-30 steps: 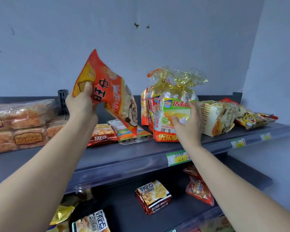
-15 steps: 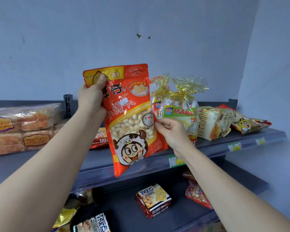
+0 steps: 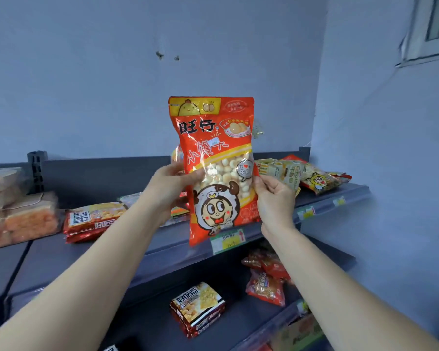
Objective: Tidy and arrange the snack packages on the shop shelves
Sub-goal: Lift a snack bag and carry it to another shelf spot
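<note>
A tall red snack bag (image 3: 214,148) with a cartoon face and a clear window of small round biscuits stands upright in the air before the top shelf (image 3: 142,252). My left hand (image 3: 169,188) grips its left edge at mid-height, thumb on the front. On the other side my right hand (image 3: 274,198) pinches the right edge. The bag hides the gold-ribboned packs behind it; only a bit of ribbon (image 3: 258,130) shows.
On the top shelf lie bread packs (image 3: 18,214) at left, a red cracker pack (image 3: 91,220), and yellow packets (image 3: 297,173) at right. The lower shelf holds a cracker pack (image 3: 198,309) and red bags (image 3: 266,282). A side wall closes the right.
The red bag turned upright and moved right, in front of the ribboned packs. My left hand slid from its top corner to its left edge; my right hand left the ribboned pack and took the right edge.
</note>
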A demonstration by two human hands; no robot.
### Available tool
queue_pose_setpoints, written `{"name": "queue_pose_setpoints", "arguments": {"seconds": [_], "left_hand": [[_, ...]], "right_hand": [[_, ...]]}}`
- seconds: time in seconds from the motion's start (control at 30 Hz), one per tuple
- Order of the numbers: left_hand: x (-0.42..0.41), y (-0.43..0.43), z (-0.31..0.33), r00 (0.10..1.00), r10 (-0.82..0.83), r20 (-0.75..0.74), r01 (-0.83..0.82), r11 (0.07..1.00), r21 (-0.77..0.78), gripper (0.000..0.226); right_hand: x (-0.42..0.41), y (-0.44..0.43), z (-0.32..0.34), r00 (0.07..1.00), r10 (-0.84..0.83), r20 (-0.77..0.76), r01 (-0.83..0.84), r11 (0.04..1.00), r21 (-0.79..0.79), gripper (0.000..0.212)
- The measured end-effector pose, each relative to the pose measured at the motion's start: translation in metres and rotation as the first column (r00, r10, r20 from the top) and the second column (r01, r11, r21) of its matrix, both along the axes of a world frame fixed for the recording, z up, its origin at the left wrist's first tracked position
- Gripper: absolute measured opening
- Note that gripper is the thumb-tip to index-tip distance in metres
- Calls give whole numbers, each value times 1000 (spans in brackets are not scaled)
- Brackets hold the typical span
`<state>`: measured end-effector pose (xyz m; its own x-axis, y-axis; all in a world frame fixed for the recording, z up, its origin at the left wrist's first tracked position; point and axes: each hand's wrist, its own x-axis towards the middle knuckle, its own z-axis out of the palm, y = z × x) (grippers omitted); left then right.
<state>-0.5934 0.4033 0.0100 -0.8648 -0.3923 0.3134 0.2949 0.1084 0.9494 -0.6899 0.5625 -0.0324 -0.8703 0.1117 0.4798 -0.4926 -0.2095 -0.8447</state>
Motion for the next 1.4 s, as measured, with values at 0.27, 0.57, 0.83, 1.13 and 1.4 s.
{"name": "queue_pose_setpoints", "arguments": {"seconds": [0.27,0.57,0.83,1.13,1.4], "left_hand": [[-71,90,-12,998,-20,54,23,998,-63,22],[-171,207,-18,997,72,17,-73,997,20,11],[-260,268,0,981,191,-5,-190,977,95,11],[-387,277,11,961,277,5,-277,960,40,17],[-465,278,-33,900,250,357,60,741,-669,113]], "right_hand": [[-58,96,-11,990,-126,55,127,992,-20,15],[-143,210,-4,994,-73,79,68,995,69,19],[-211,272,-9,998,30,-48,-24,992,128,18],[-327,265,-26,994,3,-108,44,904,426,82],[-419,257,-31,992,-108,-62,120,701,703,71]]}}
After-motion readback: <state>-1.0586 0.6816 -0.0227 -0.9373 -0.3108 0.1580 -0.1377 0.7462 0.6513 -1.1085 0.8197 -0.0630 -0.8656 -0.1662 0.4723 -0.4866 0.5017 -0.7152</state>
